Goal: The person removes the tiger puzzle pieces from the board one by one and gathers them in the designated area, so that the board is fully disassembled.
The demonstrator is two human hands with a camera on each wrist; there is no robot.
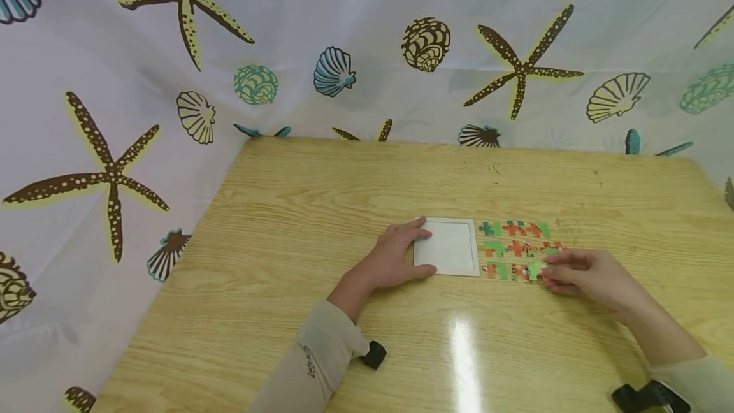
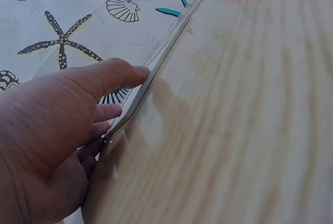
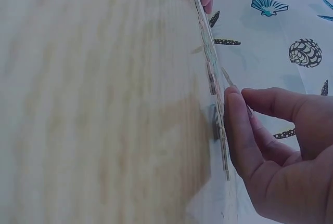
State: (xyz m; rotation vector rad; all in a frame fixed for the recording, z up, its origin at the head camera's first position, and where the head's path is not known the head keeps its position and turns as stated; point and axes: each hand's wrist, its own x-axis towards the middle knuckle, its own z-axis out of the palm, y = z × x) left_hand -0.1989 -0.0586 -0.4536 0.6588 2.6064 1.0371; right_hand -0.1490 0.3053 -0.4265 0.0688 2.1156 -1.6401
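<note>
A square white puzzle tray with a thin raised border lies flat on the table. My left hand grips its left side, the thumb at the near corner and the fingers by the far corner. In the left wrist view the thumb presses on the tray's edge. Right of the tray, red and green jigsaw pieces lie in three rows. At the right end of the nearest row, my right hand pinches a mostly green jigsaw piece. The right wrist view shows that piece tilted, edge-on, between thumb and fingers.
Both hands work over a wood-grain table. A white curtain printed with starfish and shells hangs along the table's back and left side. Each wrist wears a black device, such as the one by the left cuff.
</note>
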